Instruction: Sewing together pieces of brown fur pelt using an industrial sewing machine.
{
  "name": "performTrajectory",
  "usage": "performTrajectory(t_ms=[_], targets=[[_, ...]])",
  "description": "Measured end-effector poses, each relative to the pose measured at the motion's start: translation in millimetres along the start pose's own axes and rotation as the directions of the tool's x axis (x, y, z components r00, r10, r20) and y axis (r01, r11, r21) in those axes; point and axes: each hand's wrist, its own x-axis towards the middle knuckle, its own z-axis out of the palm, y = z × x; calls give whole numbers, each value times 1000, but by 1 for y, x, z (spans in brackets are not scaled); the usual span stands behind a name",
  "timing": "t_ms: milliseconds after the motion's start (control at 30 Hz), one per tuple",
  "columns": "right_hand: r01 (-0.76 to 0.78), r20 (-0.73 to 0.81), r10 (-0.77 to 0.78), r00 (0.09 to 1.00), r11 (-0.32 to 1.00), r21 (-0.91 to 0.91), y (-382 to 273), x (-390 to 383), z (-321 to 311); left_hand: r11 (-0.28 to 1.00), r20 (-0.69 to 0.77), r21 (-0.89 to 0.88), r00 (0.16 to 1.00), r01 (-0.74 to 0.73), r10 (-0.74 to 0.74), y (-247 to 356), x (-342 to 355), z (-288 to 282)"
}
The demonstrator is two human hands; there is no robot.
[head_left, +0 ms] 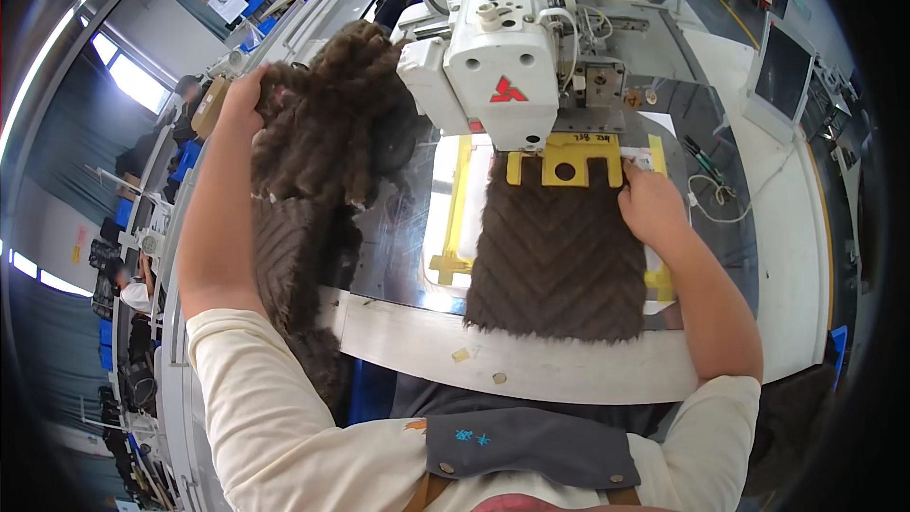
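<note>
My left hand (245, 100) is closed on a bundle of shaggy dark brown fur (336, 114) left of the sewing machine, with a chevron-patterned length hanging below it. A flat chevron-patterned fur piece (555, 265) lies under the white sewing head (498, 76), its top beneath a notched yellow clamp plate (588, 140). My right hand (646, 204) is at that plate's right end, index finger against it, other fingers curled; whether they grip the fur edge is hidden. Pale templates with yellow tape (445, 261) show around the piece on the metal bed.
A monitor (785, 71), cable and small tools (706, 166) sit to the right. The curved white table edge (502, 365) runs before my body. Along the left are other workstations, blue bins (185, 166) and two other people (137, 289). More blue bins stand behind the machine.
</note>
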Motion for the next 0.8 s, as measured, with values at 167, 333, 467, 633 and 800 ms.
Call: performTrajectory(t_ms=[167,333,467,633,800], targets=[[32,-6,-32,999,999,5,-3,-1,-3,975,10,-199,995,-96,100,30,-24,22],[28,18,-29,999,999,21,-5,4,-2,911,-92,-326,967,-253,236,17,-17,13],[29,9,-29,1000,999,24,2,0,-3,903,-232,-363,961,-231,152,9,-31,42],[51,10,-51,999,998,24,-6,4,-5,850,-189,-382,931,-363,313,2,-6,14],[19,36,-20,999,1000,15,1,0,-3,794,-303,-390,879,-467,368,63,-43,48]])
